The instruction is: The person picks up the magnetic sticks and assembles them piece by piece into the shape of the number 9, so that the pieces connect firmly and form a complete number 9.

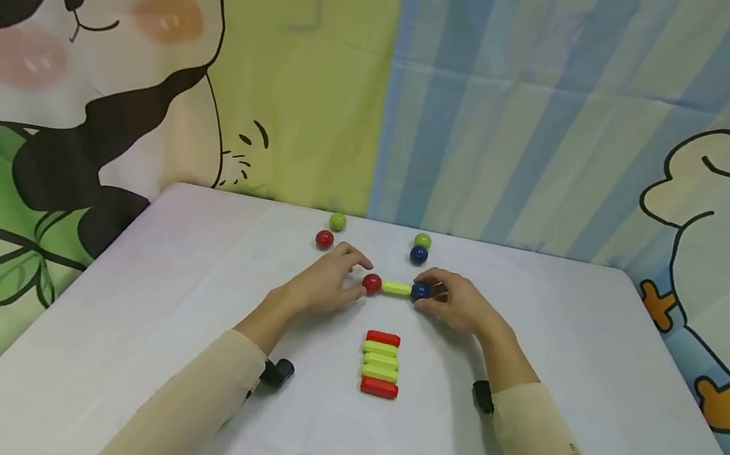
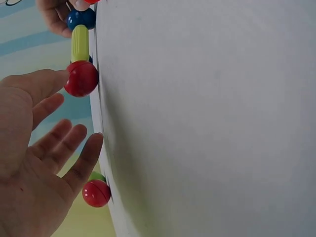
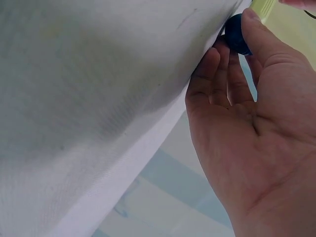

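Observation:
A yellow-green bar (image 1: 396,289) lies on the white table with a red ball (image 1: 371,283) at its left end and a dark blue ball (image 1: 421,292) at its right end. My right hand (image 1: 463,303) pinches the blue ball between thumb and fingers; the right wrist view shows the same blue ball (image 3: 237,33) at the thumb tip. My left hand (image 1: 327,282) is beside the red ball, fingers spread apart. In the left wrist view its thumb tip is at the edge of the red ball (image 2: 82,79), while the other fingers stay off it.
Nearer the front, red bars (image 1: 379,388) and yellow-green bars (image 1: 382,361) lie in a stack-like row. Behind the hands sit a loose red ball (image 1: 324,239), a green ball (image 1: 337,222), a blue ball (image 1: 418,255) and another green ball (image 1: 423,241). A cartoon-printed curtain (image 1: 316,79) hangs behind the table.

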The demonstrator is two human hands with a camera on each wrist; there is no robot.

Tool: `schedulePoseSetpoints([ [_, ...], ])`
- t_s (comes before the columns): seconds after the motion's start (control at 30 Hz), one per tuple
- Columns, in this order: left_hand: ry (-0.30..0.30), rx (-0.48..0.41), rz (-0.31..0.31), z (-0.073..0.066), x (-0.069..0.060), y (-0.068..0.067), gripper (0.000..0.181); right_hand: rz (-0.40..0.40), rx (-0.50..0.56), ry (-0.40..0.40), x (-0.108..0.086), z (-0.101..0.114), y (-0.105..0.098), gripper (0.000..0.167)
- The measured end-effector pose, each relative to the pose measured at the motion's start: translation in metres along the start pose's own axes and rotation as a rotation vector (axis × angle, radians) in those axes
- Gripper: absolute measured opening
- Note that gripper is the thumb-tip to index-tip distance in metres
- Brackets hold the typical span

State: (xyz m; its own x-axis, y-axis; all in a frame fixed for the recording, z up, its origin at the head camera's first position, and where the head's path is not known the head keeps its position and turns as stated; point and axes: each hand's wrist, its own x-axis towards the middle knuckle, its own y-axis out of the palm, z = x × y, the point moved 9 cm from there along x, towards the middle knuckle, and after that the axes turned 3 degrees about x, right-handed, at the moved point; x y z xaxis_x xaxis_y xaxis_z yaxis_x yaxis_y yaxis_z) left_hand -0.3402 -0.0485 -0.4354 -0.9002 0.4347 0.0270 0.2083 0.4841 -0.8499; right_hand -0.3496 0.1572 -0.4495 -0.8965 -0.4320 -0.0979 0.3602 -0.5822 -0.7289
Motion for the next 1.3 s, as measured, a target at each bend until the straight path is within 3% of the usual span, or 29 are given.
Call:
schedulePoseSetpoints([
  [0.43, 0.023, -0.004, -0.008, -0.001, -0.013, -0.007, 0.041, 0.010, 0.048, 0.009, -0.003, -0.005, -0.001, 0.038],
  [0.83, 0.065, -0.017, 0.128, -0.022, -0.026, 0.007, 0.036, 0.004, 0.042, 0.012, -0.004, -0.005, -0.002, 0.039],
  [1.07, 0.172, -0.023, 0.176, -0.042, -0.031, 0.015, 0.033, -0.008, 0.028, 0.012, -0.005, -0.004, -0.003, 0.039],
  [1.3, 0.140, -0.016, 0.225, -0.046, -0.034, 0.026, 0.031, -0.008, 0.029, 0.013, -0.005, -0.003, -0.002, 0.038],
])
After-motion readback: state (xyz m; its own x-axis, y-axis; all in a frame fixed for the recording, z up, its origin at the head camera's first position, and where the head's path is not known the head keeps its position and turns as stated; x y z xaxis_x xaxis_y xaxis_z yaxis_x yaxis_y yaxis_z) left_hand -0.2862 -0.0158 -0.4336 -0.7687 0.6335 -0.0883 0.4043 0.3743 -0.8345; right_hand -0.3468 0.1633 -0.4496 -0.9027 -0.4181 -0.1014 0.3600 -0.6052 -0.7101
